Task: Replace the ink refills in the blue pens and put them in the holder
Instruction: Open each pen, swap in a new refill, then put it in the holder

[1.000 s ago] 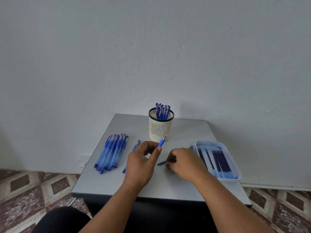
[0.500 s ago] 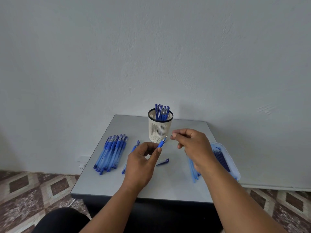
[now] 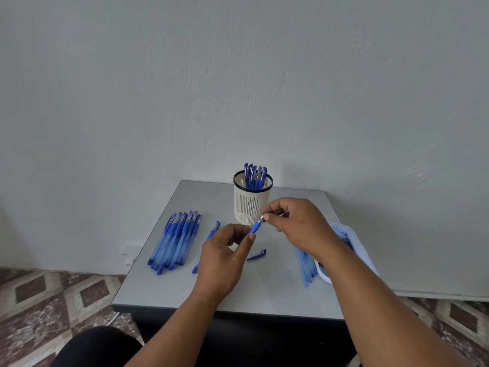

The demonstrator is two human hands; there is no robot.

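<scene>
Pen (image 3: 254, 228) held in front of the holder (image 3: 251, 205), above the table (image 3: 264, 287): my left hand (image 3: 223, 256) pinches its blue grip, tip pointing up and away, while my right hand (image 3: 297, 223) pinches the silver tip section. I judge the step best done by twisting the tip gently, barrel held steady. Its cap (image 3: 257, 254) lies just below, near my left thumb.

Both forearms (image 3: 383, 300) are bare, no sleeves or jewellery; black trousers (one knee (image 3: 98, 348) showing) below.
</scene>
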